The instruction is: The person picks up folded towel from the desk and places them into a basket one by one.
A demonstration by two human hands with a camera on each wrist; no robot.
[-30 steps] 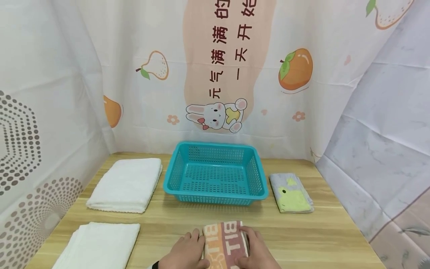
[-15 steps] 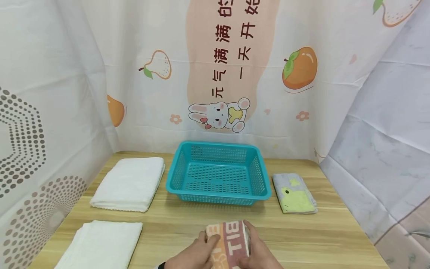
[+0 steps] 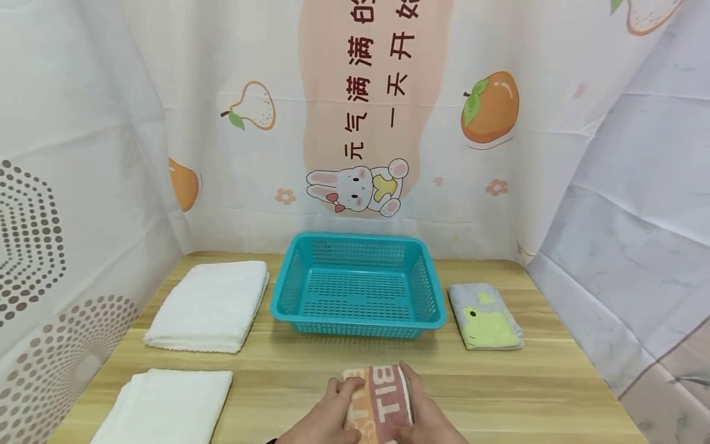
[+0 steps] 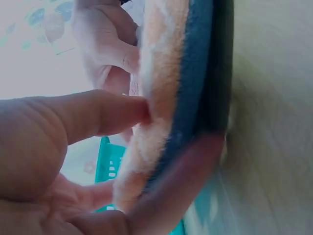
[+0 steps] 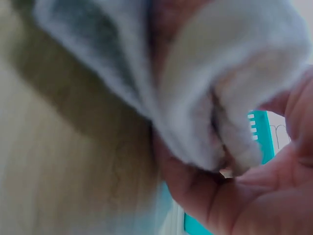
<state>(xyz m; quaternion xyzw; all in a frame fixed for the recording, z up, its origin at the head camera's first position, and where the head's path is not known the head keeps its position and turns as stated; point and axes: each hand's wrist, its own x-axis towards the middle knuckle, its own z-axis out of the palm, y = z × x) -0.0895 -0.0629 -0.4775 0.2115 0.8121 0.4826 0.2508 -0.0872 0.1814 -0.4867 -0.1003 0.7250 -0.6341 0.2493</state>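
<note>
Curtain (image 3: 377, 111), white, printed with fruit, lettering and a rabbit: hung across the upper frame. Table (image 3: 288, 376), wood-grained: occupied the lower frame. Basket (image 3: 355, 328), teal, perforated: stood at centre. First white towel (image 3: 208, 305), folded: lay left of centre. Second white towel (image 3: 166, 407), folded: lower left, cut by the bottom edge. Patterned towel (image 3: 383, 401), orange and maroon, folded: bottom centre, grasped at its left side by the left hand (image 3: 324, 419), at its right by the right hand (image 3: 426, 416). Grey towel (image 3: 485, 316), folded, yellow-green animal motif: lay right of centre.
</note>
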